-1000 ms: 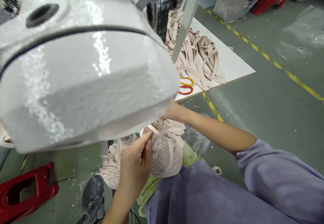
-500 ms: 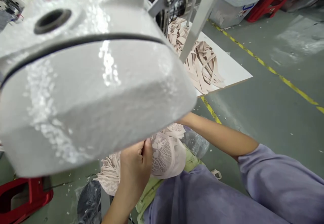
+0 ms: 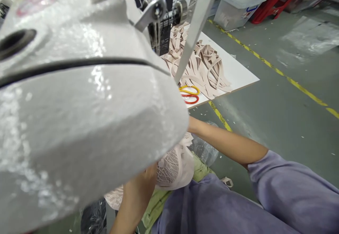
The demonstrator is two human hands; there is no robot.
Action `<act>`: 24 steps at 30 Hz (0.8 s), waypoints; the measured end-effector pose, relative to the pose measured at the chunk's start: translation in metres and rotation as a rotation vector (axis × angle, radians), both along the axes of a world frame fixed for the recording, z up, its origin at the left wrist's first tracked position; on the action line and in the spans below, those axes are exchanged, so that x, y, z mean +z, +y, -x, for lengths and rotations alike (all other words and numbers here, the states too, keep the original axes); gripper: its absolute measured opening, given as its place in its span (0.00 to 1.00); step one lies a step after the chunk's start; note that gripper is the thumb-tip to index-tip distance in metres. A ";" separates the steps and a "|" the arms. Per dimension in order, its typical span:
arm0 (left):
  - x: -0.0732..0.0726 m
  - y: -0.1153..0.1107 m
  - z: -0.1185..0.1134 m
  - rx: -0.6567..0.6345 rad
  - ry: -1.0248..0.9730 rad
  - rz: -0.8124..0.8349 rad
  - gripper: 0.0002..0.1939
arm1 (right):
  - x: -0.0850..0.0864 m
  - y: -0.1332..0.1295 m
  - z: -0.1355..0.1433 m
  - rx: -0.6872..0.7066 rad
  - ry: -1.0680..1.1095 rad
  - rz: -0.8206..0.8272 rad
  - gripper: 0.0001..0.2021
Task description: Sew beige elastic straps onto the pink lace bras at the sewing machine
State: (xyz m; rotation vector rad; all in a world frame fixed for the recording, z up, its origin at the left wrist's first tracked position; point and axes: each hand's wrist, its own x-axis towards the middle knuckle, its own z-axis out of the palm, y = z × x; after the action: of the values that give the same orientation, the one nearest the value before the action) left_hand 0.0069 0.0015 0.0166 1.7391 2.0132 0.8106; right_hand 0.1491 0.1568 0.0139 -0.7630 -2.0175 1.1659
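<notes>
The white head of a sewing machine (image 3: pixel 100 128) fills the left and middle of the view and covers much of the work. Below its lower edge, my left hand (image 3: pixel 141 184) rests against a pale pink lace bra (image 3: pixel 172 167); its fingers are hidden behind the machine. My right forearm reaches in from the right and its hand is out of sight behind the machine head. The bra's moulded lace cup lies over my lap, on green cloth (image 3: pixel 202 168). More pale lace (image 3: pixel 115 197) hangs to the left of my left wrist.
Beige fabric strips (image 3: pixel 206 68) are heaped on a white board (image 3: pixel 238 73) beyond the machine. Scissors (image 3: pixel 192 94) with yellow and red handles lie at its near edge. A slanting metal bar (image 3: pixel 194 29) crosses in front. Plastic bins (image 3: pixel 233 11) stand on the floor.
The view has shifted, so the machine head sits lower and further left and hides my left fingers and thumb. The scissors have come into sight. The bra stays nearly in place.
</notes>
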 end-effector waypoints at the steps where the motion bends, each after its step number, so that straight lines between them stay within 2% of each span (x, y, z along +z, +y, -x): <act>1: 0.000 0.000 0.001 -0.004 0.001 0.002 0.17 | 0.000 0.000 0.000 0.008 -0.007 0.006 0.02; 9: 0.005 0.003 -0.002 -0.002 0.038 0.013 0.17 | -0.018 0.013 0.004 0.072 -0.047 -0.028 0.03; 15: 0.000 -0.002 -0.005 -0.055 0.130 -0.116 0.15 | -0.020 0.015 0.005 0.110 0.019 0.011 0.03; 24: -0.008 -0.010 0.000 -0.037 0.314 -0.202 0.14 | -0.027 0.014 0.009 0.024 0.025 -0.074 0.06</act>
State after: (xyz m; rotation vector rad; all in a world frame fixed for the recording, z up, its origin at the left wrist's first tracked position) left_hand 0.0066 -0.0088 0.0085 2.1248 2.1487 0.7938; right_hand 0.1397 0.1705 -0.0134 -0.6859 -2.0422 1.1024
